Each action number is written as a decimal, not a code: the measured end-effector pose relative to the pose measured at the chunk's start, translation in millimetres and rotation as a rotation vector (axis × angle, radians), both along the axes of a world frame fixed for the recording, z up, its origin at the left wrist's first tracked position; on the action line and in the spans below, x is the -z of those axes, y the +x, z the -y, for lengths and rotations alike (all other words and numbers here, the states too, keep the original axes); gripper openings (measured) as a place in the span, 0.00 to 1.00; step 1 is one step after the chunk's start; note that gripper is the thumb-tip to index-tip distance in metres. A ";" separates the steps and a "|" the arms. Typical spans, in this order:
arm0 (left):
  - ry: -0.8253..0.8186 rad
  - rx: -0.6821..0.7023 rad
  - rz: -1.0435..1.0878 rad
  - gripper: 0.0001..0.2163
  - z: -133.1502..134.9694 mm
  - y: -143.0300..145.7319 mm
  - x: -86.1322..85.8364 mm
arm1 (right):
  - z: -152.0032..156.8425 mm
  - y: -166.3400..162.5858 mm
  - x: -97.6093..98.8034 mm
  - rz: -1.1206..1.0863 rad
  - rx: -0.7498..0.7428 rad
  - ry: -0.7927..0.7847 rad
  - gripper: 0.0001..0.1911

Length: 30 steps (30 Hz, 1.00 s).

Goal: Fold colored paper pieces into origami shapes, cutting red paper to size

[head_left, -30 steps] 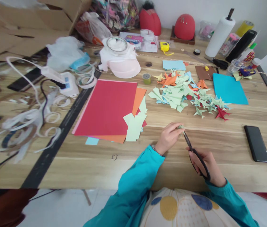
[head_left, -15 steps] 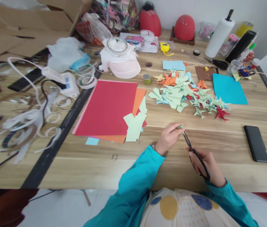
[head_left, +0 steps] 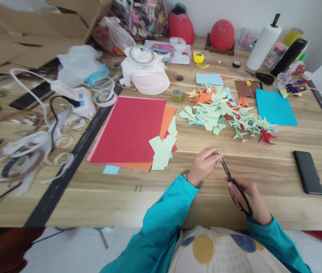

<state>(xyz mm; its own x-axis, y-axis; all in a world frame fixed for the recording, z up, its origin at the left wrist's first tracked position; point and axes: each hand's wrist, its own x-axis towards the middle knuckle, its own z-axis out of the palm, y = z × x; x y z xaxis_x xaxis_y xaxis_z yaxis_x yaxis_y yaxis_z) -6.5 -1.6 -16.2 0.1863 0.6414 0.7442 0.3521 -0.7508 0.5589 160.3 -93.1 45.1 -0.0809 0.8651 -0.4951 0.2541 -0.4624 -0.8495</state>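
Note:
My left hand (head_left: 205,163) pinches a small piece of pale green folded paper (head_left: 218,152) over the wooden table, mostly covered by my fingers. Black-handled scissors (head_left: 241,197) are in my right hand (head_left: 252,197), their blades reaching up and left to that paper. Whether the blades are closed on it I cannot tell. Beyond my hands lies a heap of folded paper pieces (head_left: 212,110), mostly pale green with some orange, blue and red. Left of my left hand, pale green paper strips (head_left: 162,151) overlap a large red sheet (head_left: 132,129).
A black phone (head_left: 309,172) lies at the right. Bright blue paper (head_left: 276,107) sits behind it, near a white roll (head_left: 264,45). Cables and white ribbon coils (head_left: 64,142) clutter the left, beside a pink-brimmed cap (head_left: 151,81). A yellow tape measure (head_left: 198,57) rests at the back.
The view has shifted very slightly. Both hands, the scissors and the pinched paper keep nearly the same position.

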 end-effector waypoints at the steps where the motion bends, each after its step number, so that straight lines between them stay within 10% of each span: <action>1: -0.001 -0.002 -0.002 0.11 0.1 0.1 0.2 | 0.1 -0.2 -0.2 -0.001 0.002 0.003 0.34; 30: -0.023 -0.005 -0.007 0.10 0.8 0.0 -0.8 | 0.7 -1.5 -1.1 0.011 0.028 -0.004 0.33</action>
<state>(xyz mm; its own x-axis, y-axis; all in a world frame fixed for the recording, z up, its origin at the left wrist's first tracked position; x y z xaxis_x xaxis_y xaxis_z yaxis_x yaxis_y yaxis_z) -6.5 -2.5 -15.4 0.1887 0.6594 0.7277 0.3598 -0.7359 0.5736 158.8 -93.8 46.2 -0.0515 0.8650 -0.4990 0.2505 -0.4725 -0.8449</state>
